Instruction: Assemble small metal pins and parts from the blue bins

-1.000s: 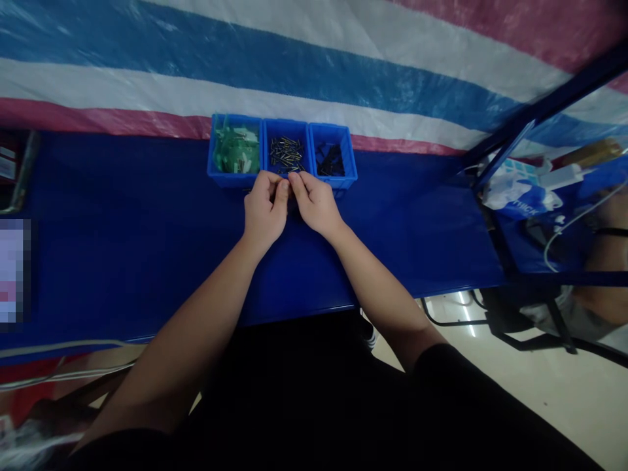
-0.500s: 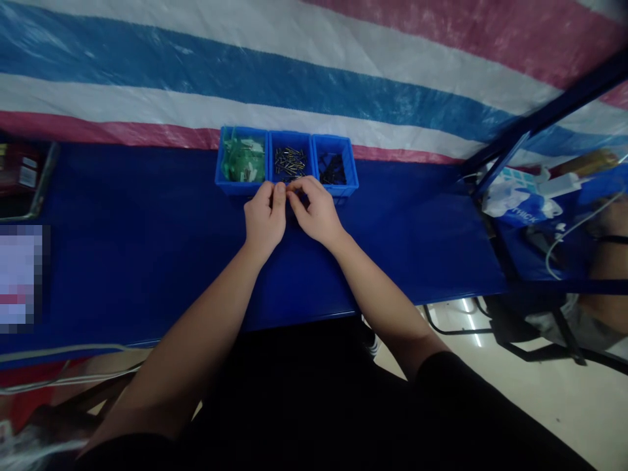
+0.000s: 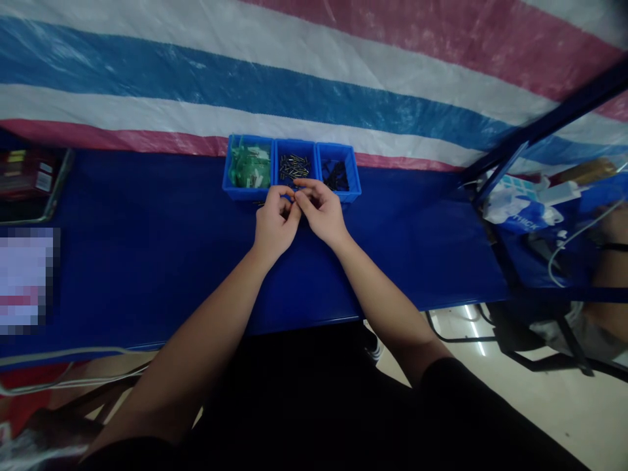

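Unclr if R grip (image 3: pixel 324 212) holds sth.; tray (image 3: pixel 60 184) cut off @ L.

The person's bare left hand (image 3: pixel 275 224) and bare right hand (image 3: pixel 324 212) meet at the fingers above the dark-blue counter (image 3: pixel 147 248), just in front of three open blue plastic bins (image 3: pixel 294 147); anything pinched there is too small and hidden to tell. Left to right, the bins hold a translucent green plastic bag (image 3: pixel 245 162), slender brassy metal pins (image 3: pixel 294 165) and small black parts (image 3: pixel 335 175). Behind hangs a red, white and blue striped plastic sheet (image 3: pixel 245 65).

A workshop; parts bins (image 3: pixel 273 165) on a workbench (image 3: pixel 161 255).
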### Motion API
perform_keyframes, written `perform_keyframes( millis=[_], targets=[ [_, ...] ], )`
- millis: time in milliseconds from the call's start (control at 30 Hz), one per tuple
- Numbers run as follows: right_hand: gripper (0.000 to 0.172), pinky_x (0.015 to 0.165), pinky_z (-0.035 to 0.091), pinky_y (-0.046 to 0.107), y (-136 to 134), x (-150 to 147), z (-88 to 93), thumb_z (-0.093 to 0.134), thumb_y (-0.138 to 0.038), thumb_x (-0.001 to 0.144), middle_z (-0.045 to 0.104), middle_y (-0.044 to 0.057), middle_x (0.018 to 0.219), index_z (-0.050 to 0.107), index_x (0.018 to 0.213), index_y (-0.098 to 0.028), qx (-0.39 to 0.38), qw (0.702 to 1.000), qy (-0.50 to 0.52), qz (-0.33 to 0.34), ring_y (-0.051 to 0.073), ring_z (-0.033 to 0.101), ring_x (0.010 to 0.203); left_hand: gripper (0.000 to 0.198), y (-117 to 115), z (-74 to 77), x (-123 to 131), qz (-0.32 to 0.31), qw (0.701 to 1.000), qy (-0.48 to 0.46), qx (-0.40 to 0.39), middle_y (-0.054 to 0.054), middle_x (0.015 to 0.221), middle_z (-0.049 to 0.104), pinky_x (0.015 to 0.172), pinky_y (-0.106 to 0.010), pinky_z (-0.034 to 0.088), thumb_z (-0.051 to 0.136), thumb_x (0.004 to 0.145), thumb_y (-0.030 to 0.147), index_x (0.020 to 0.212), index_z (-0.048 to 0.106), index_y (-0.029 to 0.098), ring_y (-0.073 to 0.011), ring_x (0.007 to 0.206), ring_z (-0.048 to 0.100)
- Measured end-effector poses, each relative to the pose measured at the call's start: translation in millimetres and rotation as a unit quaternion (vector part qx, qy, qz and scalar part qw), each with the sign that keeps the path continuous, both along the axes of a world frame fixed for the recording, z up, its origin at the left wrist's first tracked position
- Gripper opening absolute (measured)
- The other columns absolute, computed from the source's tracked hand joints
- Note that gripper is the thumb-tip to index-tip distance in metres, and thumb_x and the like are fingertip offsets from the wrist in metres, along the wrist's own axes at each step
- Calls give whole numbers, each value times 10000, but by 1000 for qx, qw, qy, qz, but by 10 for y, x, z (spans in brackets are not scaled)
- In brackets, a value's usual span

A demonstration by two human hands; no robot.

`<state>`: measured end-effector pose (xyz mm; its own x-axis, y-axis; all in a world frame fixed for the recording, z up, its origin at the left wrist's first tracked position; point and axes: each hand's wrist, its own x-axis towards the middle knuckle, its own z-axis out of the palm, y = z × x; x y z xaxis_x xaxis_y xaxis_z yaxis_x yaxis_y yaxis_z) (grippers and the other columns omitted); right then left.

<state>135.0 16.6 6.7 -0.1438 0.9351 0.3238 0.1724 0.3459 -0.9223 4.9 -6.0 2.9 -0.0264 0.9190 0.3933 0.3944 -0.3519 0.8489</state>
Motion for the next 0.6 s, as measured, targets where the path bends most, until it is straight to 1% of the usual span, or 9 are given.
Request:
perform_keyframes(
  millis=[133,200,300,400,500,600],
  targets=[
    [296,734,531,284,10,3,21,559,-464,932,655,33,905,543,1082,-209,-31,999,15,-6,134,634,813,211,6,-6,-8,15,1000,-1,-5,54,583,530,557,-248,409,480,983,426,1077,540,247,-105,495,517],
    [286,701,515,268,10,1,26,578,-470,917,642,27,882,546,1017,-204,-38,999,16,-11,124,619,790,246,17,-13,-18,27,1000,1,-5,33,620,557,581,-253,425,436,999,449,1050,554,239,-114,542,549],
    [282,710,497,261,2,-9,31,601,-466,902,628,16,852,555,955,-193,-22,1000,16,-11,113,600,771,314,32,-12,-38,49,999,13,-9,6,666,590,602,-255,433,403,1006,482,947,570,222,-125,605,580],
    [294,706,479,259,-15,-19,42,601,-476,902,615,6,820,572,919,-184,-2,1000,9,-9,106,578,744,359,35,-1,-48,66,998,18,-14,1,669,596,595,-253,426,387,1008,498,883,568,214,-124,606,579],
    [323,678,460,257,-29,-17,52,581,-510,913,608,-1,798,577,912,-187,-8,1000,-6,-14,105,557,715,335,23,5,-35,62,998,-6,-23,15,639,592,583,-255,432,405,1001,504,929,572,223,-121,570,576],
    [363,643,440,256,-36,-3,59,545,-555,926,585,-11,748,564,880,-195,-23,999,-8,-24,106,531,671,277,6,3,-10,31,999,-29,-32,40,596,579,573,-259,438,443,991,490,1035,558,242,-118,514,560]
  ],
)
